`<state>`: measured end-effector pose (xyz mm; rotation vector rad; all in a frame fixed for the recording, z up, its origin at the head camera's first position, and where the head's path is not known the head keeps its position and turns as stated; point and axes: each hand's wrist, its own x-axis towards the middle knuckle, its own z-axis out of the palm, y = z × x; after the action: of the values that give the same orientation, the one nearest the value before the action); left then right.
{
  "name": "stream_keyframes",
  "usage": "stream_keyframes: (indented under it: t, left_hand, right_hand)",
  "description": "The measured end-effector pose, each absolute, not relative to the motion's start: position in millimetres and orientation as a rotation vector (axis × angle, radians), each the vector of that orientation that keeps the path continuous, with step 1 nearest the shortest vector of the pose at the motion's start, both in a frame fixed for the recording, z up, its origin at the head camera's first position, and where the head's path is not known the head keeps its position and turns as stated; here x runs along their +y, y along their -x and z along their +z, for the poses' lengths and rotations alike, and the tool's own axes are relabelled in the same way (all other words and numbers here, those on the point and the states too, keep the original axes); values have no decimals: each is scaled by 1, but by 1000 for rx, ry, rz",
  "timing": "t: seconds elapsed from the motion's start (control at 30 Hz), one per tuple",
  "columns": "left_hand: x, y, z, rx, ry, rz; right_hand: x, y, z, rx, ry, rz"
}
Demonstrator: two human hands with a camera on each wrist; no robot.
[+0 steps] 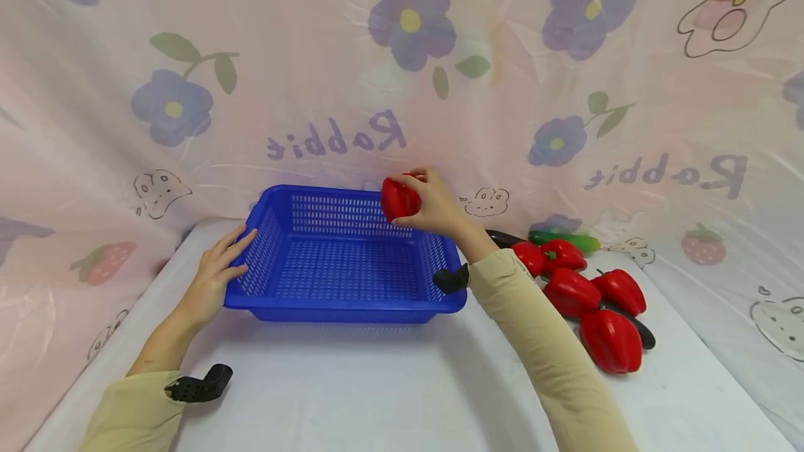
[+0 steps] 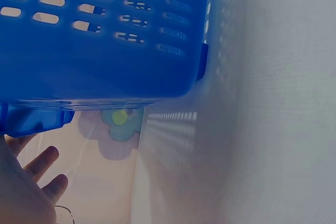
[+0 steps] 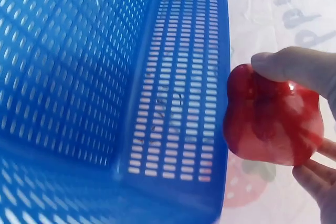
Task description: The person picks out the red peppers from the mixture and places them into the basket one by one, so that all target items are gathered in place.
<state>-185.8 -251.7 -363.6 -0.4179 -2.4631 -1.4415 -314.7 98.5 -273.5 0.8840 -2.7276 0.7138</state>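
Observation:
A blue plastic basket [image 1: 345, 316] with slotted walls stands on the white table. In the head view its inside shows no contents. My right hand [image 1: 433, 204] grips a red bell pepper [image 1: 396, 201] over the basket's far right rim. The right wrist view shows the thumb on one side of the bell pepper [image 3: 273, 121] and fingers on the other, beside the basket wall [image 3: 173, 93]. My left hand [image 1: 213, 270] rests with straight fingers on the basket's left rim. From the left wrist, those fingers [image 2: 44, 161] show past the basket's corner [image 2: 105, 77].
To the right lies a group of several red bell peppers [image 1: 612, 340]. A green cucumber [image 1: 565, 240] and a dark eggplant [image 1: 502, 238] lie behind them, and another dark, long vegetable [image 1: 637, 326] lies among them. A patterned curtain [image 1: 314, 75] hangs behind the table.

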Motion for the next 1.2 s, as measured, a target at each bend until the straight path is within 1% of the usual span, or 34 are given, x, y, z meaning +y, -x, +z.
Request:
stream_keyframes:
  t: [0.3, 1.2]
  left_hand:
    - [-250, 186, -363, -2471, 420, -1449]
    - [-250, 186, -364, -2450, 432, -1473]
  right_hand:
    - [78, 311, -273, -2743, -923, 728]
    - [25, 316, -293, -2820, -1019, 765]
